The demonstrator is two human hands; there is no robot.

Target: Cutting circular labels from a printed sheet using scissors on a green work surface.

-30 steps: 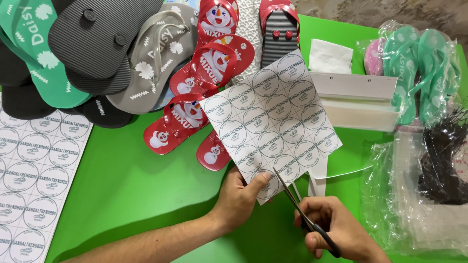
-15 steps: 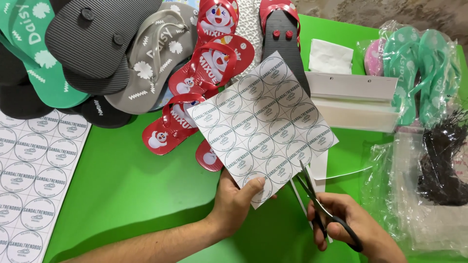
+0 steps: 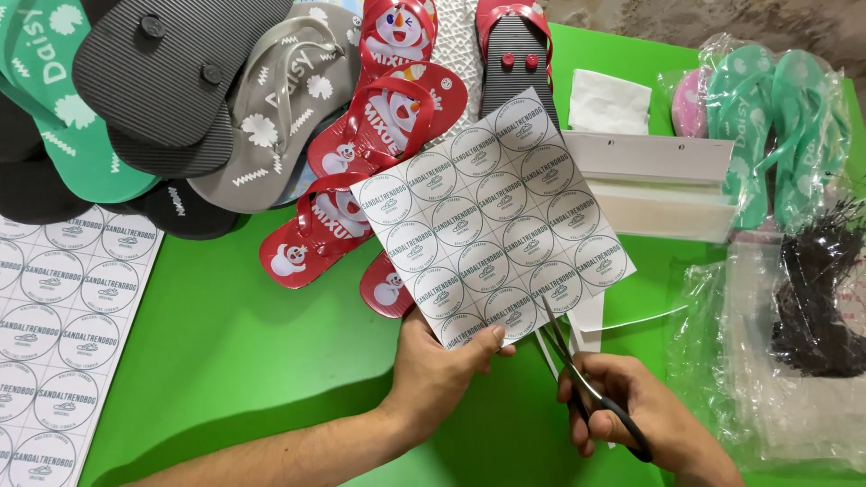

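- The left hand (image 3: pixel 439 368) pinches the lower corner of the sticker sheet (image 3: pixel 492 230), thumb on top, and holds it tilted above the green table (image 3: pixel 225 352).
- The right hand (image 3: pixel 631 410) is closed around the black handles of the scissors (image 3: pixel 577 374); the blades are parted at the sheet's bottom edge, between two columns of round stickers.
- Risk: the blades may wander off the gap and clip a printed circle, since the sheet is floppy and held at only one corner.
- Risk: the left thumb sits just beside the blade line, so a long snip could nick it.
- Risk: the sheet could sag or twist as the cut lengthens, giving a crooked strip.
- Count: one sheet in hand, with twenty circles showing in a four-by-five grid, and a second sheet (image 3: pixel 59 334) flat at the left table edge.
- Count: one pair of scissors; a few narrow white offcuts (image 3: pixel 588 317) lie under the sheet.
- Count: four red snowman sandals (image 3: pixel 379 126), two teal bagged sandals (image 3: pixel 776 117), several grey, black and green ones at top left; the pile hides the exact number.
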